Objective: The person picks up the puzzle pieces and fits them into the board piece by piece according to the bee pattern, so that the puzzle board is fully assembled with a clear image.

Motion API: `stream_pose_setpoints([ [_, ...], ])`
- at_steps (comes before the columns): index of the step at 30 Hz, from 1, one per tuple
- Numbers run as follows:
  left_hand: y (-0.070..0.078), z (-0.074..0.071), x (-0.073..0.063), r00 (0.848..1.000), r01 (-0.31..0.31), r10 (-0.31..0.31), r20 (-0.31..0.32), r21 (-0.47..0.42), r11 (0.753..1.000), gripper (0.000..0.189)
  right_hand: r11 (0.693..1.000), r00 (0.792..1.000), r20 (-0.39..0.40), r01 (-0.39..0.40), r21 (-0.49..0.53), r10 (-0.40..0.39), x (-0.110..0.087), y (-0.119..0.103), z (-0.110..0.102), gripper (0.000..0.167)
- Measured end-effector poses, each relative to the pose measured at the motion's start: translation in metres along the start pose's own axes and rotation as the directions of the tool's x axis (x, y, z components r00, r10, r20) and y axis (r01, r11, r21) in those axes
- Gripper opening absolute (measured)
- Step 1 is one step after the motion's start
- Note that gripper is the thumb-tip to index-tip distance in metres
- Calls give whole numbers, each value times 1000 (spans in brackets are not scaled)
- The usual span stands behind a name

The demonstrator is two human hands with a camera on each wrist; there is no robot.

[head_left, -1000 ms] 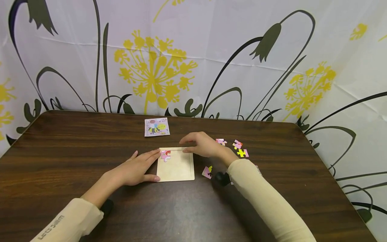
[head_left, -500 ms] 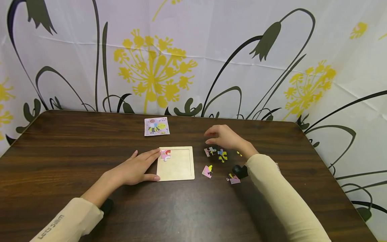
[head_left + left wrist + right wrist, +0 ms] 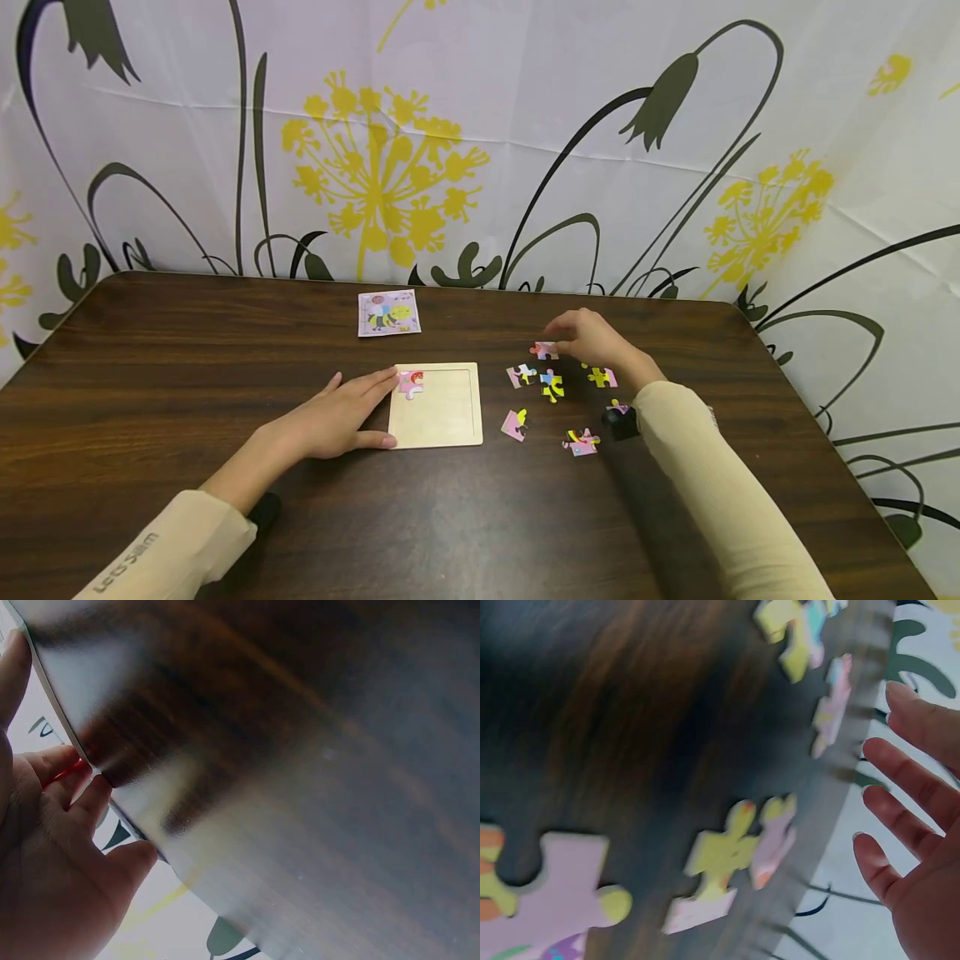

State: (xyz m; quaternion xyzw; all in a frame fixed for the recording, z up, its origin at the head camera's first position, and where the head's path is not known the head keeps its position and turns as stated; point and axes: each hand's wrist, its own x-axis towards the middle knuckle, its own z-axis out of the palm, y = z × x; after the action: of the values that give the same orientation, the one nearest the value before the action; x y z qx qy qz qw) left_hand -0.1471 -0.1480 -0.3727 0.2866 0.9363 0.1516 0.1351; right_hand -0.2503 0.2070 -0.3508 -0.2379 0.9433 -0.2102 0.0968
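My left hand rests along the left edge of a square wooden puzzle board, its thumb at the near left corner. A pink-and-red jigsaw piece lies in the board's far left corner, beside the fingertips. Over the loose pieces to the right, my right hand hovers with its thumb and fingertips near a pink-and-red piece. In the right wrist view its fingers are spread apart, with nothing between them. A yellow-and-pink piece lies on the table below that hand.
Several more loose jigsaw pieces lie right of the board, including a pink-and-yellow one, a striped one and a pink one. Behind the board is a bee picture card. A patterned cloth hangs behind the dark wooden table.
My right hand has moved from above the board's far right corner to the loose pieces on the right, uncovering several of them. The left hand stays at the board's edge.
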Motion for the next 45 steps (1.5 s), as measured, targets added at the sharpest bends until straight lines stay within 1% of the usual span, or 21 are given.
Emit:
stream_pose_setpoints([
  [8, 1, -1, -1, 1000, 0, 0, -3, 0, 1000, 81, 1000, 1000, -9, -18, -3, 18, -3, 14, 9, 27],
  [13, 1, -1, -1, 1000, -4, 4, -8, -4, 1000, 80, 1000, 999, -30, -26, 2, 26, -5, 20, 15, 27],
  [25, 2, -2, -2, 1000, -11, 11, -11, -9, 1000, 80, 999, 998, -58, -21, 26, 23, -6, 23, 20, 23],
  [32, 3, -3, -3, 1000, -13, 13, -19, -11, 1000, 80, 1000, 997, -79, -6, 26, 8, -6, 24, 21, 20],
  [37, 2, -3, -2, 1000, -13, 13, -19, -12, 1000, 80, 999, 994, -106, 30, 17, -28, -6, 25, 23, 16],
  [45, 1, -1, -2, 1000, -11, 11, -20, -14, 1000, 81, 997, 990, -116, 76, 0, -75, -6, 25, 22, 14],
])
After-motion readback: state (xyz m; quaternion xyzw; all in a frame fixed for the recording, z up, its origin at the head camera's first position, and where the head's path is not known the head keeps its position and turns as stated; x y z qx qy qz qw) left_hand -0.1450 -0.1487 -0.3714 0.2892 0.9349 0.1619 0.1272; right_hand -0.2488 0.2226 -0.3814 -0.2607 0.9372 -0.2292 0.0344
